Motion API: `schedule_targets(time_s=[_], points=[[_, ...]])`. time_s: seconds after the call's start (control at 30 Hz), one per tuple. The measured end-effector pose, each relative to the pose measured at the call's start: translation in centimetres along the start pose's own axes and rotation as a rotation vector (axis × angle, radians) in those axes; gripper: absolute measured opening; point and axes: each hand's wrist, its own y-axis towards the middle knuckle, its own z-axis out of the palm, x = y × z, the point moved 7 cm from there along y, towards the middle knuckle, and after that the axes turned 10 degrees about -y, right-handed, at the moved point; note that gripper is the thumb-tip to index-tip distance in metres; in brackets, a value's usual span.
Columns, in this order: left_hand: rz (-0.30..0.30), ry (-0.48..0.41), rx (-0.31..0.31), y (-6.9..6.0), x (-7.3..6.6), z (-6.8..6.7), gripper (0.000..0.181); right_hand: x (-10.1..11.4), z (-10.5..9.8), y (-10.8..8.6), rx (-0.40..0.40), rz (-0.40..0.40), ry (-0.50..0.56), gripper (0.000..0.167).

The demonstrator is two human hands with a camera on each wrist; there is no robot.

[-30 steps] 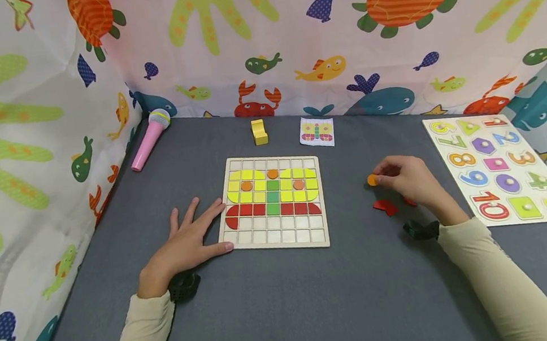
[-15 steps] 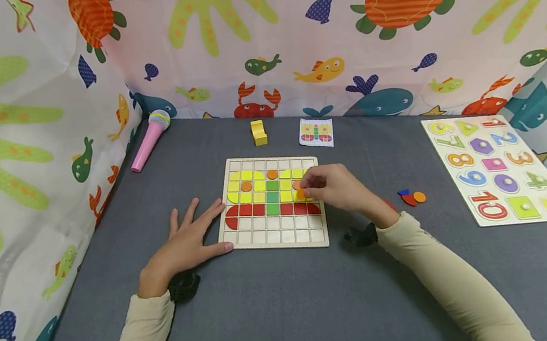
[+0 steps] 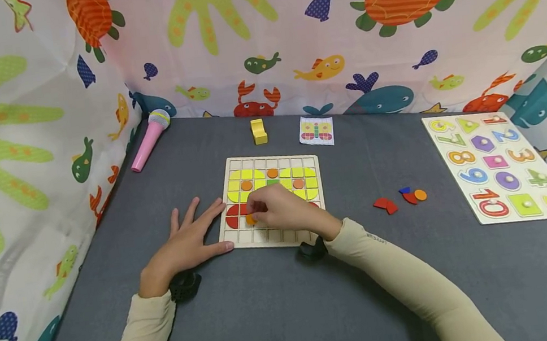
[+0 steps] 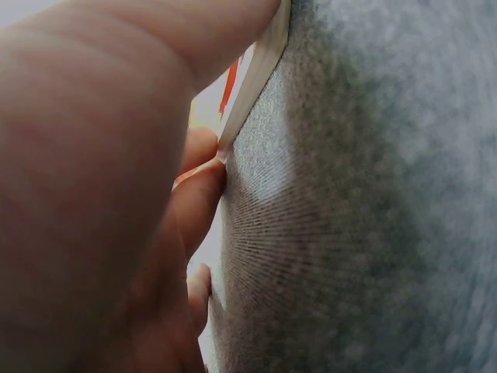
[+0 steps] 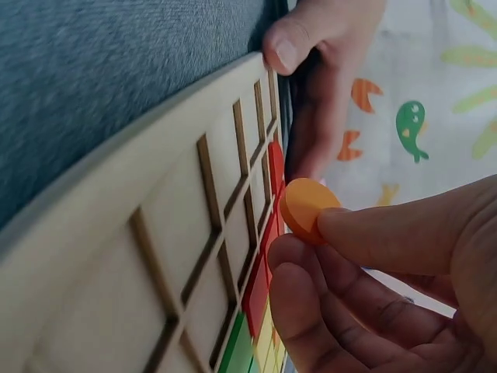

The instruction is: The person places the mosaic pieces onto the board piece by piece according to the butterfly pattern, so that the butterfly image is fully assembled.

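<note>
A wooden grid board bears yellow, orange, green and red tiles laid out in a butterfly shape. My right hand pinches an orange disc between thumb and fingers, just above the lower left part of the grid, beside the red tiles. Along the board's left edge lies my left hand, fingers spread, the thumb and a fingertip touching the frame. In the left wrist view the board's edge shows past the thumb. My right hand covers several tiles in the head view.
Right of the board lie red pieces, a second orange disc and a blue piece. A butterfly picture card, yellow blocks and a pink toy microphone stand behind. A number puzzle board lies far right.
My right hand has carried the orange disc leftward from the loose pieces, across the board to its lower left squares. My left hand has stayed at the board's edge.
</note>
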Motion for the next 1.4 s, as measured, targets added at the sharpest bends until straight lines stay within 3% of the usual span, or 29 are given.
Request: schedule_targets(time_s=[0.3,0.67,0.93,1.17,1.4], points=[[0.007,-0.007,0.0,-0.1,0.0,-0.1,0.098,1.1,1.0,0.8,0.01,-0.043,-0.059,0.007],[0.019,-0.013,-0.004,-0.1,-0.1,0.0,0.097,1.7,2.0,1.0,-0.015,-0.074,-0.213,0.011],[0.011,-0.008,-0.006,-0.1,-0.1,-0.1,0.098,1.9,2.4,0.8,-0.039,-0.138,-0.208,0.013],[-0.004,0.0,0.006,0.0,-0.1,0.1,0.1,0.5,-0.2,-1.3,-0.056,-0.057,-0.165,0.007],[-0.016,0.001,0.017,-0.1,0.1,0.0,0.102,-2.9,-4.0,-6.0,-0.162,0.033,-0.15,0.009]])
